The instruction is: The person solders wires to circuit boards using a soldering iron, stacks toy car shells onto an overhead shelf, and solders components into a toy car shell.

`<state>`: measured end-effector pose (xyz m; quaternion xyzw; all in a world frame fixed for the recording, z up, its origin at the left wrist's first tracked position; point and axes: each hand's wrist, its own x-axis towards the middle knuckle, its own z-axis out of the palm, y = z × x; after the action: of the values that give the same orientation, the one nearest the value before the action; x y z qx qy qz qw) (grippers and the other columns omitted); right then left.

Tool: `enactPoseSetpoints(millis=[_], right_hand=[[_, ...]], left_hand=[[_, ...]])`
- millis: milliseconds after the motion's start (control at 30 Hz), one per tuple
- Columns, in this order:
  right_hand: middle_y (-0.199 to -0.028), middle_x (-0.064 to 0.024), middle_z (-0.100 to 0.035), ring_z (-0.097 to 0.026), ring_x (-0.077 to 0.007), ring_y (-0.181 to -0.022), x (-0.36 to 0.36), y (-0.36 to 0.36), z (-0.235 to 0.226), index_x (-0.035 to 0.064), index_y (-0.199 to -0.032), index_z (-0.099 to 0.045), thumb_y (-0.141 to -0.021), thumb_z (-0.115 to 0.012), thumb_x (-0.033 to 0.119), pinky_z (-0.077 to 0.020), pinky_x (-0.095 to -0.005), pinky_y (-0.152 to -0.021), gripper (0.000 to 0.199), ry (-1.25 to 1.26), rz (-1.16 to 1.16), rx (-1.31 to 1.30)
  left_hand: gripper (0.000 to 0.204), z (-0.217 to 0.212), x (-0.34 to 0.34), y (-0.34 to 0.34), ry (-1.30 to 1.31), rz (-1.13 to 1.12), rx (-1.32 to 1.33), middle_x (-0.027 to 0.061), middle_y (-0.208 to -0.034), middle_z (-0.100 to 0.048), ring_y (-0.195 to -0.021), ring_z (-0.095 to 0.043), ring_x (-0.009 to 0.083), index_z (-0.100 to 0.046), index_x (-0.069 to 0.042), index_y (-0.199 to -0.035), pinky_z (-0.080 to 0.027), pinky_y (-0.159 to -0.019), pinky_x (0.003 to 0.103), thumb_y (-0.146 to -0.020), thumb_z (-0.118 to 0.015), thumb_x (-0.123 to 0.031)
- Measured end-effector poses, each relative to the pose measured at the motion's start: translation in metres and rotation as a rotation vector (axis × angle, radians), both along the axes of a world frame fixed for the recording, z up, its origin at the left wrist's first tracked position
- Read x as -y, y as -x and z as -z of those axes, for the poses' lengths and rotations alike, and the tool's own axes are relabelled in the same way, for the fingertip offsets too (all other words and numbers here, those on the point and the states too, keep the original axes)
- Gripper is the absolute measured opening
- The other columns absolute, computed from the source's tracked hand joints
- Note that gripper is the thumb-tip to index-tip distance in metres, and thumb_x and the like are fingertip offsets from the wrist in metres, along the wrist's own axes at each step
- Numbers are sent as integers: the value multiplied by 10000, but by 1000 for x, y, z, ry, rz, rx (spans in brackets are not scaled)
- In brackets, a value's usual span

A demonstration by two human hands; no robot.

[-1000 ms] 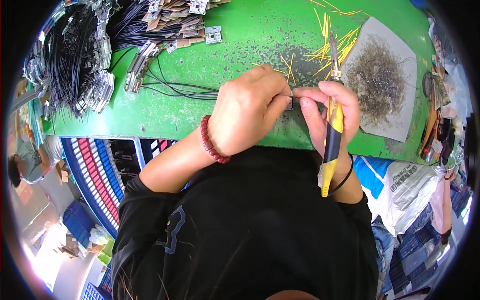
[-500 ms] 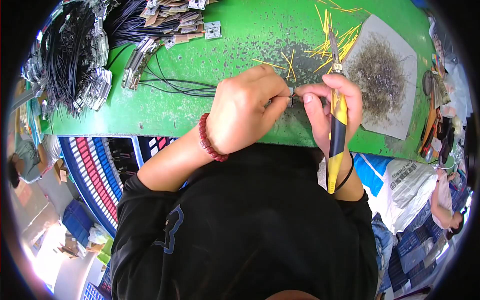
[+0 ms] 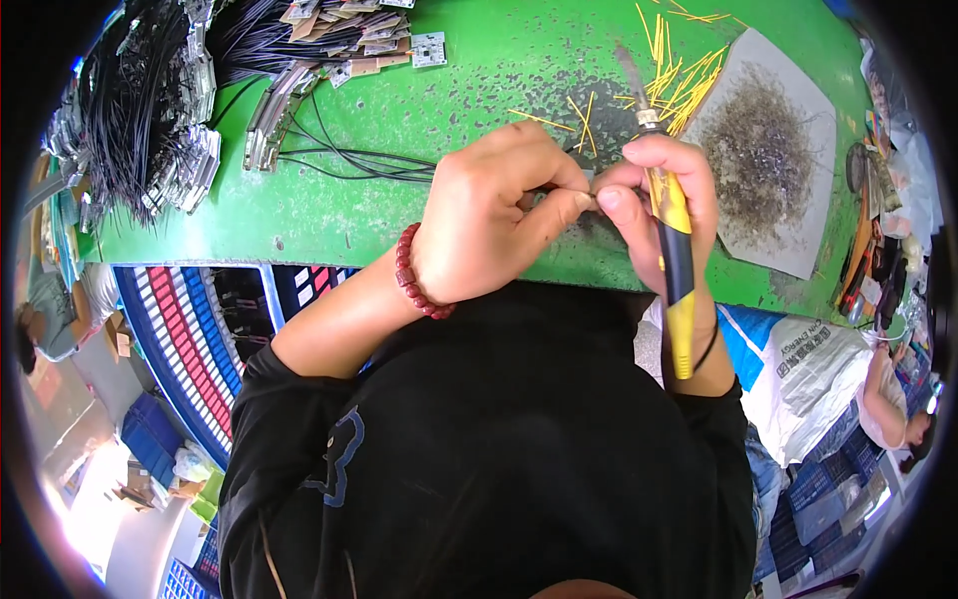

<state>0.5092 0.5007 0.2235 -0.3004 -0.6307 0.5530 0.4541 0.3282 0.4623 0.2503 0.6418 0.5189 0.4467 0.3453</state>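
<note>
My left hand [image 3: 499,205] is closed, its thumb and index finger pinching at the end of thin black cables [image 3: 384,170] that run under it from the left. What lies right at the fingertips is small and mostly hidden. My right hand [image 3: 669,205] holds a soldering iron [image 3: 677,250] with a yellow and black handle, its tip pointing away over the bench. The right thumb and index finger meet the left fingertips above the green bench. Joined to the cables' far end is a bundle of metallic strips [image 3: 274,115].
On the green bench [image 3: 329,225], yellow wire pieces [image 3: 689,85] lie near a grey sheet [image 3: 813,190] with dark residue. Circuit boards [image 3: 364,35] and bundled black cables [image 3: 125,110] crowd the far left. Hand tools [image 3: 860,255] lie at the right edge. A person [image 3: 888,399] is at far right.
The soldering iron has tilted, its tip swinging left and its handle end right. My fingertips have closed in, covering a small board that showed between them before.
</note>
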Motion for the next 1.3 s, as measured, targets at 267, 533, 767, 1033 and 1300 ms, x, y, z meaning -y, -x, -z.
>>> enactPoseSetpoints(millis=[267, 533, 767, 1033, 1300], right_hand=[[-804, -7, -649, -606, -225, -742, -32, -22, -10, 151, -1067, -624, -753, -647, 79, -450, -340, -700, 323, -509, -327, 523], [-706, 4, -573, -571, -231, -789, -30, -8, -4, 157, -1023, -641, -722, -675, 121, -434, -349, -722, 306, -753, -157, 658], [-640, 2, -486, -507, -202, -673, 2, -1, 5, 164, -1059, -654, -682, -729, 152, -385, -341, -590, 385, -735, 206, 770], [-837, -95, -716, -598, -72, -709, 9, -57, -16, -22, -1292, -489, -954, -574, 190, -455, -212, -620, 408, -50, 295, 329], [-694, -37, -530, -407, -66, -548, 40, -170, 10, -102, -1091, -588, -963, -445, 415, -315, -201, -515, 552, -31, 718, 5]], left_hand=[[114, 1, 3, 10, -71, 23, 8, 70, -747, -585, -649, -564, 208, -618, -40, -797, -471, -572, 297, -745, -703, 15], [120, 2, 4, 8, -164, 36, -96, 85, -808, -610, -745, -619, 263, -605, -49, -814, -511, -638, 339, -740, -691, -7], [82, 26, -4, -13, -144, 53, -252, 109, -795, -602, -770, -591, 317, -578, -31, -770, -497, -671, 379, -736, -651, -13], [103, 35, -6, -22, -198, 23, -352, 89, -881, -635, -811, -609, 280, -607, -34, -787, -510, -691, 361, -710, -673, -15], [119, 27, -10, -28, -156, 39, -420, 122, -896, -645, -852, -620, 286, -606, -20, -782, -505, -762, 360, -716, -689, 34]])
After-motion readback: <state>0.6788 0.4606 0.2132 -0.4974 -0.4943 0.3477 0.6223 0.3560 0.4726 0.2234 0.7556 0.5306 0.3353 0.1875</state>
